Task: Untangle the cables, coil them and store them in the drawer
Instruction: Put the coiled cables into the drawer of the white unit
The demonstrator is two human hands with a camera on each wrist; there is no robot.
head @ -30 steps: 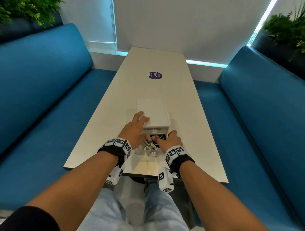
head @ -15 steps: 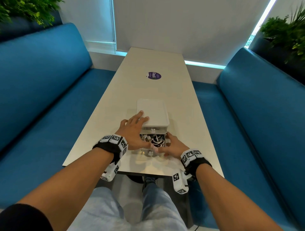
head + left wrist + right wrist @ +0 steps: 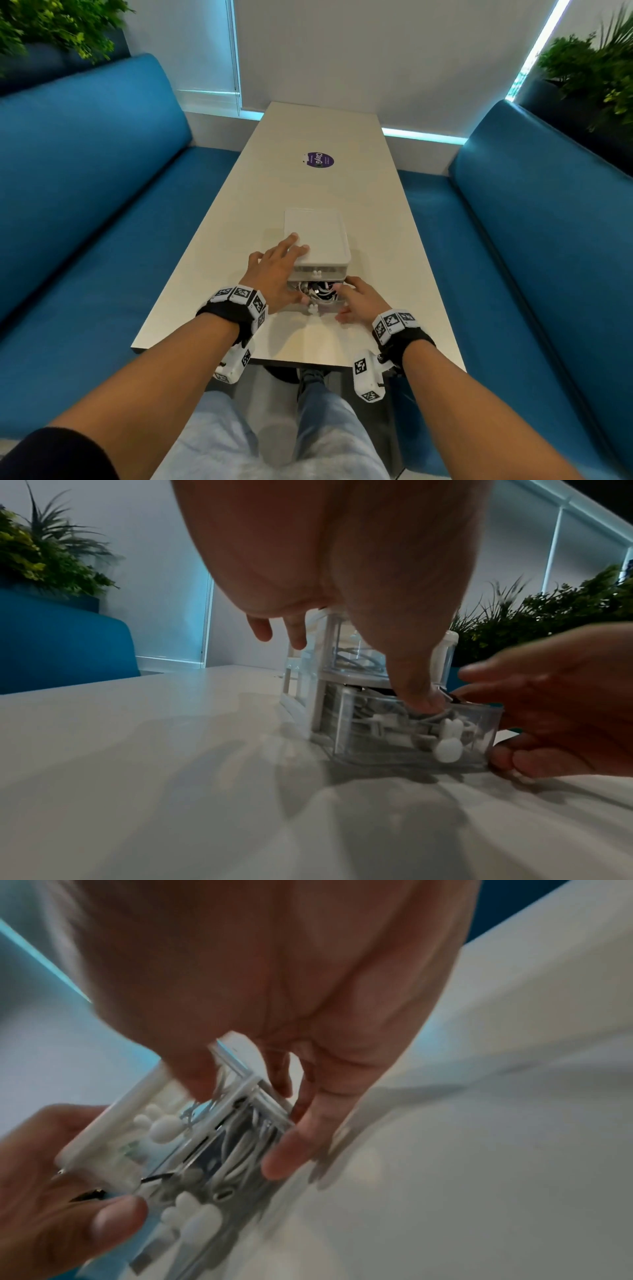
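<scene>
- Your left hand (image 3: 274,270) lies flat on the 2-tier clear organizer (image 3: 317,236), thumb pressing the cables (image 3: 317,291).
- Coiled cables sit inside the lower drawer (image 3: 411,731) (pulled out).
- Your right hand (image 3: 359,301), fingers straight, touches its front.
- Only closing seems left.

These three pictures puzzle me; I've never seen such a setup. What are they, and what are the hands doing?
No machine here: a person wears a camera on the head and one on each wrist. The head view looks down on a table with a small clear drawer box on it. The lower drawer is pulled partly out and holds cables. The left hand lies with straight fingers on the box top, its thumb pressing down on the cables. The right hand rests open against the drawer's right side. The other two pictures show the same drawer close up, one from under each wrist.
</scene>
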